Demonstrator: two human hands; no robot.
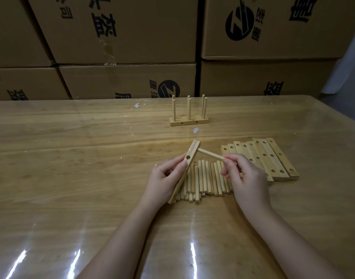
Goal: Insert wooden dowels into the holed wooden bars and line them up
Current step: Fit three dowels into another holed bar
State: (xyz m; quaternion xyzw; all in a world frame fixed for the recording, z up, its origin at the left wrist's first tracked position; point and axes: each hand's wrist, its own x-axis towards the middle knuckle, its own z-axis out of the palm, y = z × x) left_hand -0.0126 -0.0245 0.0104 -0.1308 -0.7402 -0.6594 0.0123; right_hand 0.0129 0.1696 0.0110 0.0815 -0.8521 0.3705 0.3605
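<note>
The left hand grips a pale holed wooden bar mid-length, tilted above the bench; the right hand pinches a short round wooden dowel by its rear end, tip at the bar's top hole; both look light, stiff and smooth, so firm grips clear of the holes suit.

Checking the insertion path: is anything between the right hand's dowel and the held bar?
Nothing visible. The dowel pinched by the right hand meets the bar near its upper end; the left hand grips the bar.
</note>
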